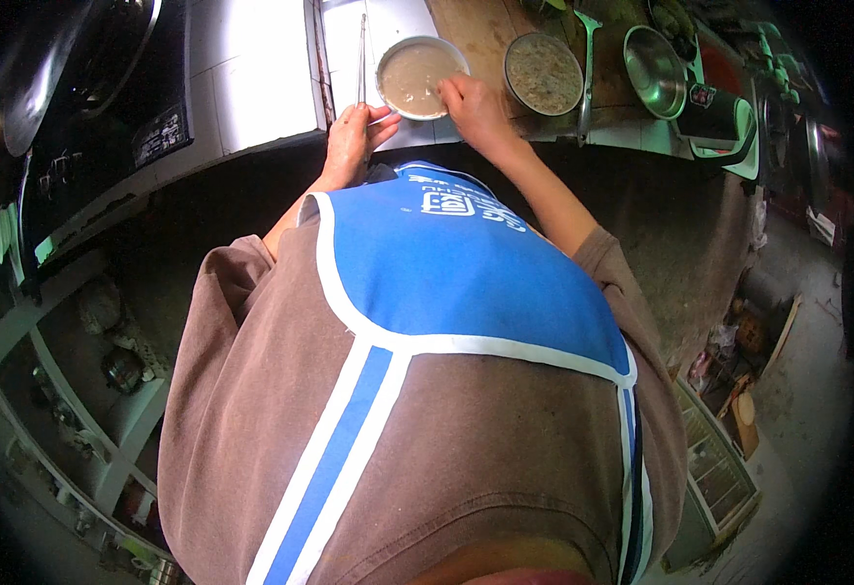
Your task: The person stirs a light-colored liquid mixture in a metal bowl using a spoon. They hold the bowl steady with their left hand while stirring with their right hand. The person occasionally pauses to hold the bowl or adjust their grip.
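A white-rimmed bowl (381, 97) of cloudy beige liquid stands at the counter's front edge, with a few pale bits near its right side. My left hand (351, 141) is closed around a pair of thin chopsticks (362, 58), which point away from me; its fingers also meet the bowl's lower left rim. Over the right side of the bowl, my right hand (476, 109) has its fingers drawn together at the liquid. Whatever those fingertips hold is hidden. Just right of that hand is a second bowl (544, 73) of lumpy, pale brownish food.
A green-handled utensil (588, 73) lies right of the second bowl, then a shiny metal bowl (655, 73). Farther right stands a dark container (714, 112). A black stove (105, 83) is at the left, beside white tiles (251, 88). Shelves (66, 390) stand low at left.
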{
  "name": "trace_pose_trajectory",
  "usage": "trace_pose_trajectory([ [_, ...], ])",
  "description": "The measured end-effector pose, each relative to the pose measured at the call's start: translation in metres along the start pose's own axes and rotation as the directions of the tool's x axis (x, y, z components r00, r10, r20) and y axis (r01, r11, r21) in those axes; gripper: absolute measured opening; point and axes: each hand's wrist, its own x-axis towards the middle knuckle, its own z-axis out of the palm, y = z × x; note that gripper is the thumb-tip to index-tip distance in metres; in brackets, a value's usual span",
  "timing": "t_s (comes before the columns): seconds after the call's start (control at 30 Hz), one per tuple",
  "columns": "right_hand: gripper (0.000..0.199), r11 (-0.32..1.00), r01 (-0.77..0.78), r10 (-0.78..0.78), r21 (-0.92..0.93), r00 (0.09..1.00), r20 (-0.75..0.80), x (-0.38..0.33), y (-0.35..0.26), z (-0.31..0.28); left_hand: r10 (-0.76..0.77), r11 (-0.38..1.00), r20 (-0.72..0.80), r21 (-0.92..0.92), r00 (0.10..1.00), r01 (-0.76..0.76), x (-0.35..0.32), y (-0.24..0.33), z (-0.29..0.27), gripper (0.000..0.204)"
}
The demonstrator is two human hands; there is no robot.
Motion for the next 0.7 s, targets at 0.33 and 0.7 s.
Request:
trace_pose_trajectory([
  [0.33,0.028,0.953,0.134,-0.137,-0.273,0.991,0.01,0.01,-0.02,-0.051,0.006,1.0,-0.017,-0.005,1.0,-0.006,-0.002,-0.001,0.001,0.027],
  [0.7,0.03,0.944,-0.294,0.297,0.152,0.955,0.004,-0.023,-0.002,-0.013,0.005,1.0,-0.017,-0.014,1.0,-0.005,0.001,-0.004,-0.001,0.026],
])
